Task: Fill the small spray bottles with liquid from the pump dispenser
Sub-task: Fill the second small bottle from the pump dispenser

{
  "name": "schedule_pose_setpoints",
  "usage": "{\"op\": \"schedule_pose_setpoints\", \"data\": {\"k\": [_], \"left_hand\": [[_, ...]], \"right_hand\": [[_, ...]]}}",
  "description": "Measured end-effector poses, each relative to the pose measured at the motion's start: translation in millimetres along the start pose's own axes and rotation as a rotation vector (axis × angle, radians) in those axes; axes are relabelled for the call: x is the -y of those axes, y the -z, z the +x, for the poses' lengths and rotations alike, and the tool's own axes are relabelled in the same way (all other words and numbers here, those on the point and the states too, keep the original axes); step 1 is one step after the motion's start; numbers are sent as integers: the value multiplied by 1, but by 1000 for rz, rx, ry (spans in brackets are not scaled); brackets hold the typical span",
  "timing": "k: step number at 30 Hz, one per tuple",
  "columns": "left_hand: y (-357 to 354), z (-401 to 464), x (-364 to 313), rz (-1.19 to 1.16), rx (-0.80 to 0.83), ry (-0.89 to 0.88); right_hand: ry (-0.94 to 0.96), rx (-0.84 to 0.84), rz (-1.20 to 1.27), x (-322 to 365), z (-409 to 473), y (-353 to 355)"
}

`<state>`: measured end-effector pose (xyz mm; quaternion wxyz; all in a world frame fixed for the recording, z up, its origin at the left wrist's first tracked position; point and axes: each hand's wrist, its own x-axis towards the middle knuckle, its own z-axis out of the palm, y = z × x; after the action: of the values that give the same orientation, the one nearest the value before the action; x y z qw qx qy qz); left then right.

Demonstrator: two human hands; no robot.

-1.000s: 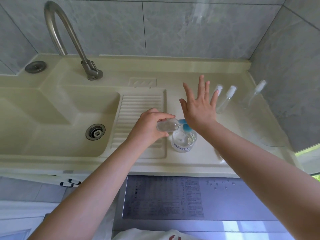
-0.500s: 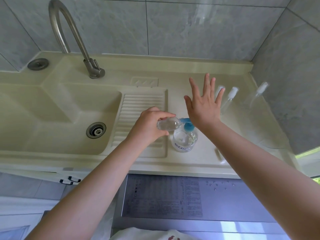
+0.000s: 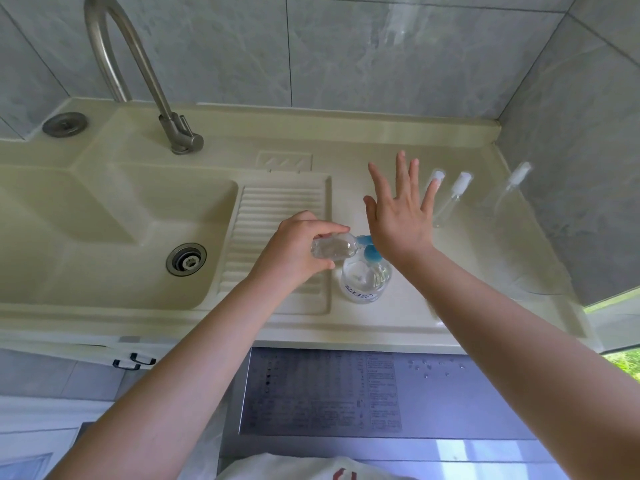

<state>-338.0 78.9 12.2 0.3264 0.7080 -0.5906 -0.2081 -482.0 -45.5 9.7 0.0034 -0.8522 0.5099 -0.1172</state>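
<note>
A clear pump dispenser [image 3: 365,282] with a blue pump head [image 3: 372,252] stands on the counter beside the ribbed drainboard. My left hand [image 3: 298,247] grips a small clear bottle [image 3: 332,248], tilted sideways with its mouth at the blue nozzle. My right hand [image 3: 401,216] has its fingers spread straight, and the heel of its palm presses on the pump head. Two small spray bottles with white caps [image 3: 453,197] stand behind my right hand, one partly hidden by my fingers. A third spray bottle [image 3: 509,188] stands by the right wall.
The cream sink basin [image 3: 114,216] with its drain [image 3: 186,258] lies to the left, under a tall metal tap [image 3: 138,71]. Tiled walls close the back and the right side. A grey appliance top [image 3: 346,393] sits below the counter's front edge.
Both hands keep their places on the bottle and the pump head. The view has shifted slightly; nothing else has moved.
</note>
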Motion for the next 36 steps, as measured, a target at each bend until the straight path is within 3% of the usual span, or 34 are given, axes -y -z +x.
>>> {"op": "schedule_pose_setpoints", "data": {"k": [9,14,22,26,36], "left_hand": [[-1,0,-1,7,-17,-8],[-1,1,-2,37,-1,16],[0,-1,-1,18,-16,-2],[-1,-1,-1,20,1,14],[-1,-1,0,15,-11,7]], "right_hand": [[3,-51,-34,-5,2,7],[-63,38,46,1,-2,-5],[-18,-47,38,2,4,10],[-14,4,25,3,-3,0],[36,-158,-72,-1,-3,6]]}}
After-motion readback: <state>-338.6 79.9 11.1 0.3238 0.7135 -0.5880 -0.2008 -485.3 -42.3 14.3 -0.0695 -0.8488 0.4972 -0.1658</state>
